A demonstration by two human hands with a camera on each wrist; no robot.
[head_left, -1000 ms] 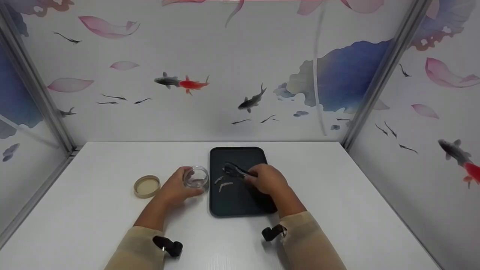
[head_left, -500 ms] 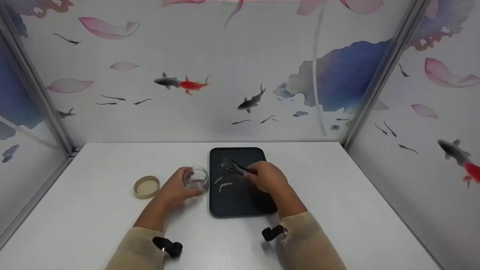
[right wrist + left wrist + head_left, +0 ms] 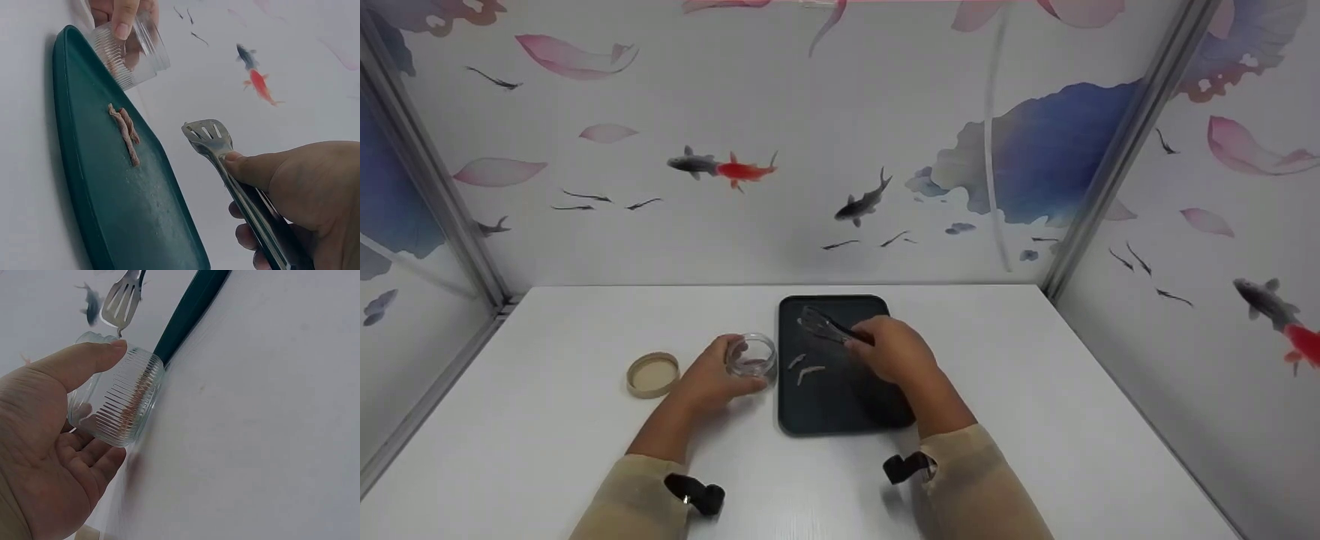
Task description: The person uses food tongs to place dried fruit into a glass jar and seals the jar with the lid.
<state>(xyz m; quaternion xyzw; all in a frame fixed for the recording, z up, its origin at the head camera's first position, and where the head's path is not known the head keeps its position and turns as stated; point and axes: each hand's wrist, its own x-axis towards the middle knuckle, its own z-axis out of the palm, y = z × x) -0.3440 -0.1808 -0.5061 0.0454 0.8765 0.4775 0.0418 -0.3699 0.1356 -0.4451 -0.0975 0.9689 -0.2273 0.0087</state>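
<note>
My left hand [image 3: 711,379] grips a ribbed clear glass jar [image 3: 121,396] upright beside the tray, thumb on one side and fingers on the other. Through the ribbed wall some reddish-brown pieces show low inside. My right hand [image 3: 896,351] holds metal tongs [image 3: 239,191] over the far part of the dark green tray [image 3: 840,416]. Their slotted ends lie close together, and a small bit shows at the tip [image 3: 119,332] in the left wrist view. Two brownish dried strips [image 3: 126,135] lie on the tray near its left edge.
A round tan lid [image 3: 652,375] lies on the white table [image 3: 780,487] left of the jar, beside my left wrist. Behind the table stands a white wall [image 3: 810,247] printed with fish and petals. Fine crumbs dot the tray's surface.
The tongs have risen and shifted slightly away from me and left. A small piece that lay by their tips is gone from that spot on the tray. The left hand and jar stay put.
</note>
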